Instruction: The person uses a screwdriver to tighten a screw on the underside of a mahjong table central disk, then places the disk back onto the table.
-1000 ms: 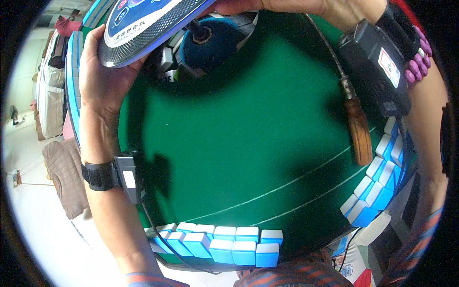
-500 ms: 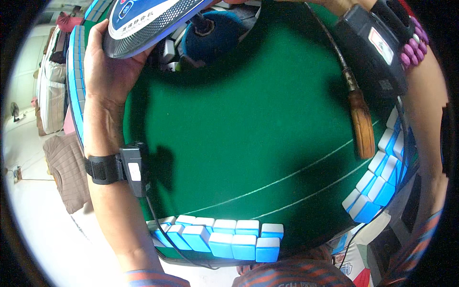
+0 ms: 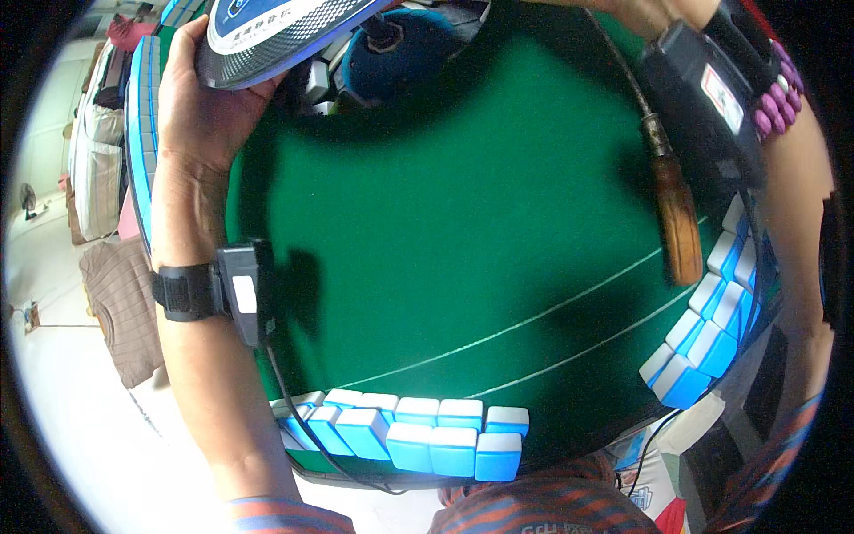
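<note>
Left hand (image 3: 206,107): grip clamped on disc (image 3: 285,43) rim | disc higher in view than earlier | right hand (image 3: 614,6): cropped, grip can't be told

Blue-white tiles (image 3: 455,452) stand in rows, a brown cloth (image 3: 123,307) and small fan (image 3: 28,199) at left.

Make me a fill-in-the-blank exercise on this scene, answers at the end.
The hand gripping the left side of the round panel is the person's ____ one.
The tiles nearest the person are white and ____.
The tool has a handle made of ____.
The tabletop is coloured ____.

Missing words: left; blue; wood; green.
</note>
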A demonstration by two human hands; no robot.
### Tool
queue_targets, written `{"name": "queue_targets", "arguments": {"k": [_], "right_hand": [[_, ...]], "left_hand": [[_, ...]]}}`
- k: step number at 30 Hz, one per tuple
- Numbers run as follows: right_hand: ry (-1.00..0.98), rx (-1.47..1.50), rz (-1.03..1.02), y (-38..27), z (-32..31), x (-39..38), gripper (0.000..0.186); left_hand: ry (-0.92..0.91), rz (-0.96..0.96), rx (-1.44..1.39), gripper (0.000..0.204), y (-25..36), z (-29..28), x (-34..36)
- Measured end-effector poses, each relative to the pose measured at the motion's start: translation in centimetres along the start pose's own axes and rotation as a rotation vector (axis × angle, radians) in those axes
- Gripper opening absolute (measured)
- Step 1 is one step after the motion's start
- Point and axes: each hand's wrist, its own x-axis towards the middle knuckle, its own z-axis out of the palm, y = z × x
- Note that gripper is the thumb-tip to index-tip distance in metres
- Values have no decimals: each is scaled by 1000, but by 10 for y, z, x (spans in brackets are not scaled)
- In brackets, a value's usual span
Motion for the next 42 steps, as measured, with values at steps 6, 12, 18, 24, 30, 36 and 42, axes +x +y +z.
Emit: {"name": "queue_targets", "arguments": {"k": [6,12,18,24,30,36,42], "right_hand": [[26,-93,-126,19,16,-20,32],[56,-164,-101,10,17,-19,32],[104,-259,-78,6,15,-28,33],[175,-336,-180,8,32,-21,33],[106,-369,-99,2,12,-27,34],[146,-347,-76,-1,19,-19,35],[190,-303,-95,7,27,-23,35]], "left_hand": [[-15,29,63,50,2,0,8],[-97,11,51,54,8,-1,9],[-158,22,108,57,-1,5,9],[-84,60,141,57,12,9,-9],[-98,23,72,57,-5,19,2],[-72,77,52,56,0,12,-5],[-51,67,27,55,1,8,1]]}}
